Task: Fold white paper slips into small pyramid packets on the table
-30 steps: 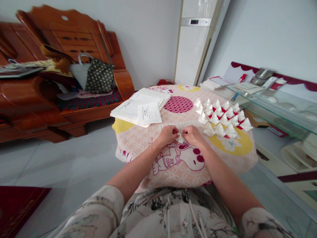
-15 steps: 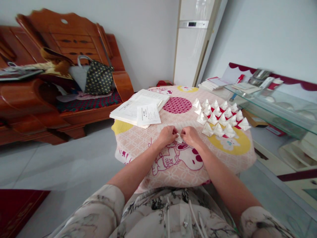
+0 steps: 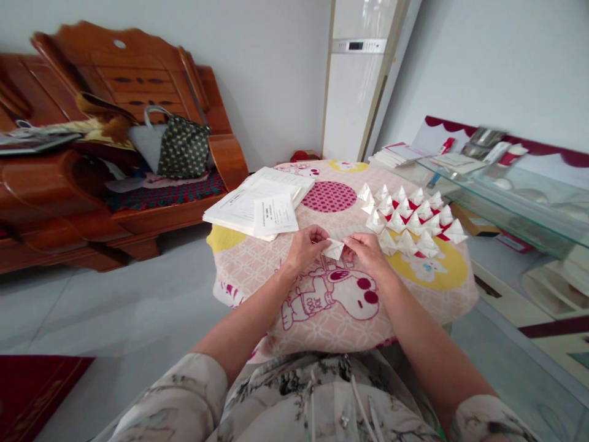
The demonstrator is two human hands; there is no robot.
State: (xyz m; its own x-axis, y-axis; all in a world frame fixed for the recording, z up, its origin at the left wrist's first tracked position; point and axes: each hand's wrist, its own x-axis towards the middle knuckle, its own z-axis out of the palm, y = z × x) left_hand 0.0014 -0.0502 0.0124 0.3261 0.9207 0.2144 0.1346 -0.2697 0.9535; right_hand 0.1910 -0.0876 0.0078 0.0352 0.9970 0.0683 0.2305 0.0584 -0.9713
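Observation:
A small piece of folded white paper (image 3: pixel 333 249) is held between my two hands, just above the patterned tablecloth (image 3: pixel 322 331). My left hand (image 3: pixel 307 247) pinches its left corner between thumb and fingers. At the right corner, my right hand (image 3: pixel 365 247) grips it with the fingertips. The paper looks like a flat triangle with its point toward me. To the right of my hands stand rows of several folded paper boats (image 3: pixel 405 243), white with printed marks. A stack of printed paper sheets (image 3: pixel 230 205) lies on the left side of the table, with a smaller sheet (image 3: pixel 276 213) on top.
A glass-topped cabinet (image 3: pixel 519 196) holding bowls and papers borders the table on the right. At the left stands a wooden sofa (image 3: pixel 138 73) bearing a dotted bag (image 3: pixel 184 146). A white floor-standing air conditioner (image 3: pixel 353 92) rises behind the table.
My hands have moved slightly apart. The folded paper, mostly covered by fingers before, now shows as a wider triangle stretched between them.

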